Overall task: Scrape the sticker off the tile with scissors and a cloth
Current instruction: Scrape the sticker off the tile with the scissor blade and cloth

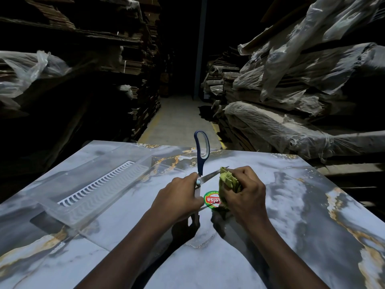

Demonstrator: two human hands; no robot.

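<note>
Your forearms come in over the near edge of the tile. On your side of the sticker there is open, glossy surface. More open tile runs from the sticker's right out to the right edge. To the sticker's left, a clear plastic tray with a white slotted insert lies at a slant and takes up much of that side.

The tile is a grey-blue marble pattern with gold veins.

The round sticker, green-rimmed with a red band, lies flat between your hands. Your left hand is just left of it, with its fingers curled round the scissors. The scissors are spread open. One blade points back toward you along the sticker's left rim, and the other angles up and right. The blue handle loop stands up beyond the sticker.

Your right hand clutches the bunched green cloth and covers the sticker's right edge. The cloth meets the angled blade near its tip.

Past the tile's far edge, beyond the sticker, a concrete aisle runs into the dark. It passes between cardboard stacks on the left and plastic-wrapped stacks on the right.
</note>
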